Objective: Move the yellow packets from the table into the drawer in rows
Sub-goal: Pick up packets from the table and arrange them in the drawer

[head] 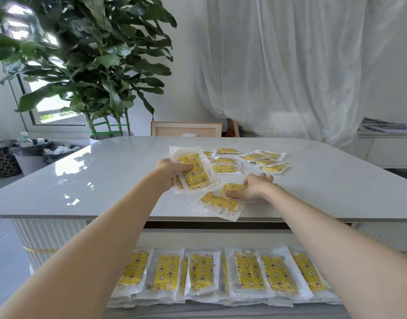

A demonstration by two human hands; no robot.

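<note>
Nearest me, the drawer already holds a row of yellow packets. On the bench, my right hand presses flat on one packet; my left hand grips a slippery stack that I judge could fan out, with loose ones beyond.

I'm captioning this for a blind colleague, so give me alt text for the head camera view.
A person's left hand holds a small stack of yellow patterned packets in clear wrappers above a glossy white table, while the right hand presses on another packet there. More packets lie scattered behind, and a row fills the open drawer below.
</note>
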